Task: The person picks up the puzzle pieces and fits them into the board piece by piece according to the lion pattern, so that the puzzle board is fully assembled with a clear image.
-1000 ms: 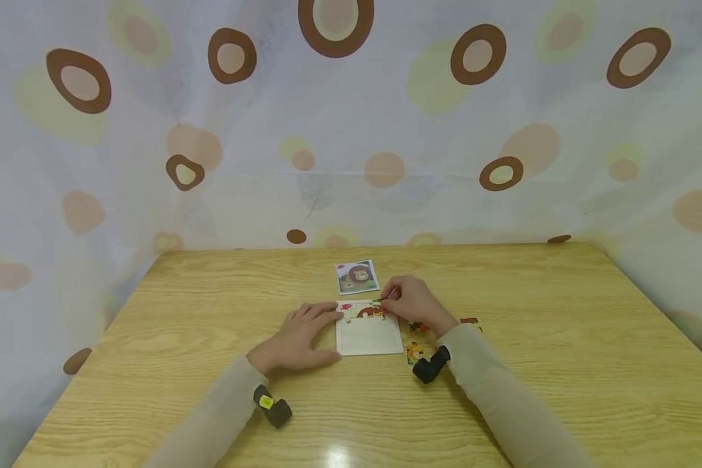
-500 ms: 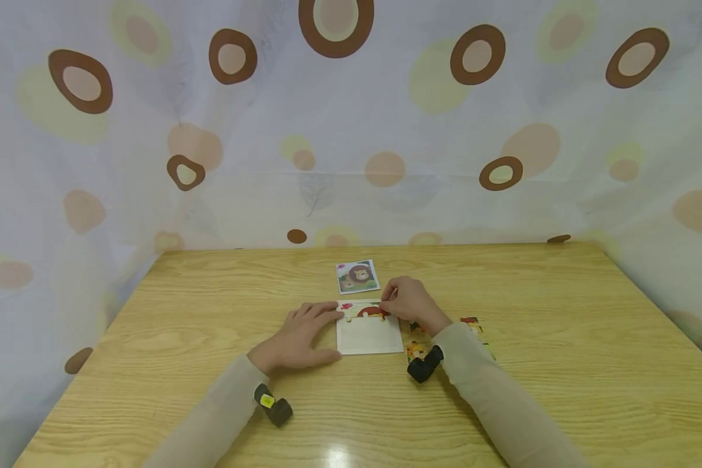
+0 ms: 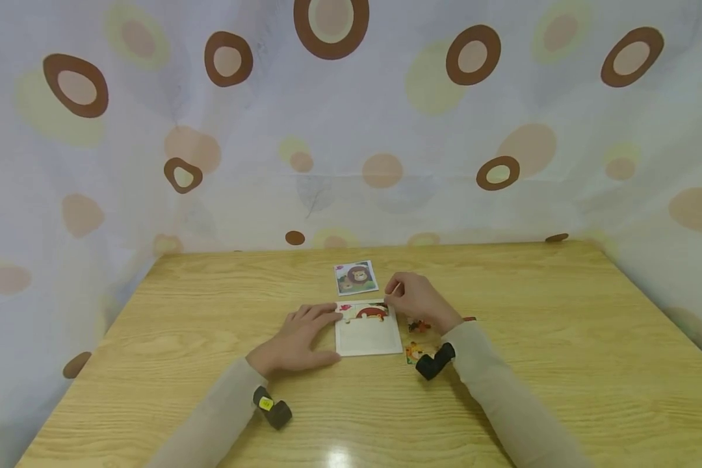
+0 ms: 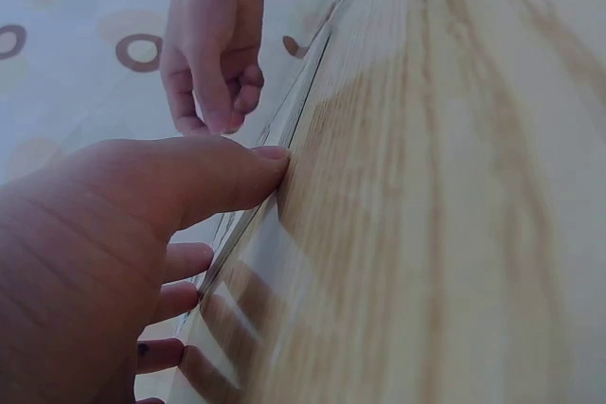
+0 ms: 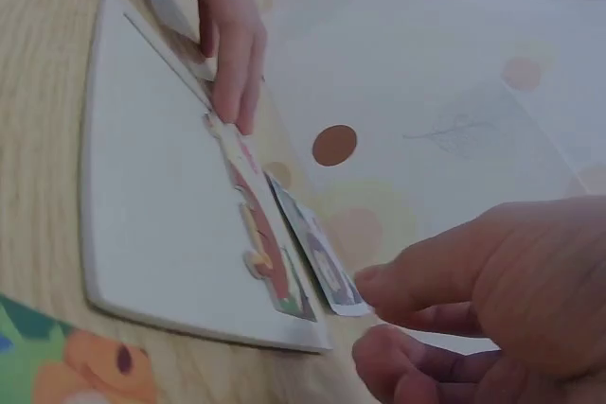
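A white puzzle tray [image 3: 368, 341] lies flat on the table, with a row of joined jigsaw pieces [image 3: 372, 313] along its far edge. My left hand [image 3: 298, 338] rests at the tray's left side, fingers spread on the rim and thumb at the near corner. Beside the far right corner, my right hand [image 3: 416, 300] hovers with loosely curled fingers. In the right wrist view, a gap shows between its thumb [image 5: 426, 267] and forefinger, with nothing between them. The pieces [image 5: 270, 253] lie in the tray near this hand.
A lion picture card [image 3: 355, 277] lies just behind the tray. Loose jigsaw pieces [image 3: 414, 352] are to the tray's right, some partly hidden under my right forearm. A patterned cloth [image 3: 351, 208] hangs behind the table's far edge.
My right hand has come away from the pieces at the tray's far right corner, moving slightly right and back. The corner piece there stays in the tray. My left hand keeps its place.
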`<state>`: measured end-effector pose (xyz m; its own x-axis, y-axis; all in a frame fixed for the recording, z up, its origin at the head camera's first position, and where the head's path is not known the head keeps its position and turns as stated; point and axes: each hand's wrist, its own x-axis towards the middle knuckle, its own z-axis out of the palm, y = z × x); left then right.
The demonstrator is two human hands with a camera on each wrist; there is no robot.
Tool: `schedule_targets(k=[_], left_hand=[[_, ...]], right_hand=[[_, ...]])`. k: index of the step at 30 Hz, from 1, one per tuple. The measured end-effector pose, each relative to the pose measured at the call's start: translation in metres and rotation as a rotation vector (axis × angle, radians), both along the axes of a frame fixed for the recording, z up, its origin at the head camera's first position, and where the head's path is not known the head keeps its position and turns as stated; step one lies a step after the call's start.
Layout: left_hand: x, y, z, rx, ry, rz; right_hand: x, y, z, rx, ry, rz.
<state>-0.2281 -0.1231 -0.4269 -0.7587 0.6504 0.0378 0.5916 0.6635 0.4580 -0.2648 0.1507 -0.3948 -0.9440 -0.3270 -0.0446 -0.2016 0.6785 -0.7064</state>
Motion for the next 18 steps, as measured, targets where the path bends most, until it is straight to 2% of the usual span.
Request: schedule_targets(k=[3,6,9,11,18], left_hand=[[-0.001,0.000,0.000,0.003,0.014,0.001],[-0.001,-0.001,-0.001,0.000,0.016,0.002],[0.000,-0.002,-0.001,0.002,0.012,0.002],[0.000,-0.002,-0.001,0.006,0.013,0.002],[-0.001,-0.001,-0.002,0.007,0.022,0.000]], right_hand=[[-0.001,0.013,0.006,0.033,-0.027,0.065],[-0.001,0.023,0.009,0.117,-0.047,0.163],[0.001,0.030,0.008,0.191,-0.064,0.216],[0.003,0.032,0.008,0.218,-0.064,0.225],[0.009,0.032,0.006,0.217,-0.059,0.212]])
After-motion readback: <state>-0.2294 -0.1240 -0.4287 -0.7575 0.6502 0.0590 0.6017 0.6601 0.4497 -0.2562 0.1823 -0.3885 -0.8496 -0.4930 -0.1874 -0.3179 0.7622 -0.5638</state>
